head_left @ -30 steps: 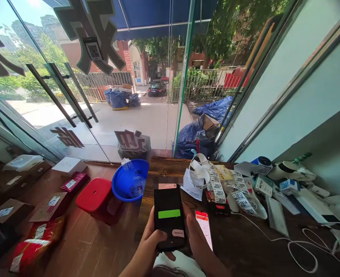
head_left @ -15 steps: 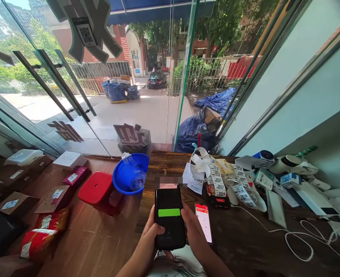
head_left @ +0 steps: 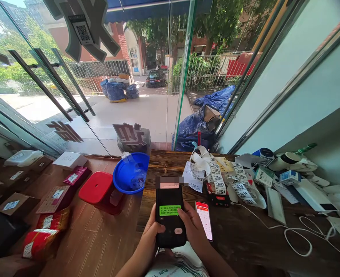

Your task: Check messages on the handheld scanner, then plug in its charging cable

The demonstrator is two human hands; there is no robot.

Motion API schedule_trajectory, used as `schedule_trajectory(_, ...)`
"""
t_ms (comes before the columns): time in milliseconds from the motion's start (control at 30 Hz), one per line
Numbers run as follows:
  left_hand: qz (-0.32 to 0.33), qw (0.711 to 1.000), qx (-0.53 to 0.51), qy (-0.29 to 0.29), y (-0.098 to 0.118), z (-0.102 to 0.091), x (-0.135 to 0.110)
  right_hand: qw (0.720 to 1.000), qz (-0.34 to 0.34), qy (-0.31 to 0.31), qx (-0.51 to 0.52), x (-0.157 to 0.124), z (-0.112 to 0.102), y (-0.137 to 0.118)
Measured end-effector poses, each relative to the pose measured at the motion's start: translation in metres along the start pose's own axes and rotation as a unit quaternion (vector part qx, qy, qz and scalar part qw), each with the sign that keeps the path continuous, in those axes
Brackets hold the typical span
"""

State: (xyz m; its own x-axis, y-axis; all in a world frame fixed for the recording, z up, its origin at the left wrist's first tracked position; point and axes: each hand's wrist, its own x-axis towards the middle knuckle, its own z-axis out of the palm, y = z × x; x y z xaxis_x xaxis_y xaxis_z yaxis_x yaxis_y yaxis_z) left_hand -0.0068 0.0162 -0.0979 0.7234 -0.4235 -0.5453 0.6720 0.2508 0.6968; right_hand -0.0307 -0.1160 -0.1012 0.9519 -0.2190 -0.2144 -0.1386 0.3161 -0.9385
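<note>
A black smartphone (head_left: 170,227) is held upright between my two hands, above the near edge of the dark wooden table. Its dark screen carries a green box with lines of text and a small pale button lower down. My left hand (head_left: 150,227) wraps the phone's left side, thumb resting near the lower left of the screen. My right hand (head_left: 191,221) grips the right side, its thumb over the screen by the green box. Right of it, a second phone (head_left: 204,219) with a lit red and white screen lies flat on the table.
Printed label strips (head_left: 218,175) hang over a small black and red printer (head_left: 219,198). White cable (head_left: 291,231) loops across the table (head_left: 244,246); small boxes lie at right. On the floor at left are a blue basin (head_left: 122,177), a red stool (head_left: 96,188) and several parcels (head_left: 54,198).
Text has appeared in the green box, and a pale button now shows below it. My right thumb has moved further over the screen. Both hands still hold the phone.
</note>
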Motion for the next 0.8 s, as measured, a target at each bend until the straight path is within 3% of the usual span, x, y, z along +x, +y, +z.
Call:
schedule_trajectory(200,0.009,1.000,-0.004,-0.003,-0.002,-0.001,-0.001,1.000,0.005,0.030,-0.002,-0.002,0.001,-0.001)
schedule_trajectory(533,0.002,0.999,-0.033,-0.010,0.000,0.004,-0.004,0.983,0.076,0.164,0.024,-0.003,-0.010,0.025)
schedule_trajectory(800,0.014,0.999,-0.038,-0.026,-0.005,-0.004,-0.004,0.993,0.042,0.112,-0.015,-0.001,-0.010,0.018)
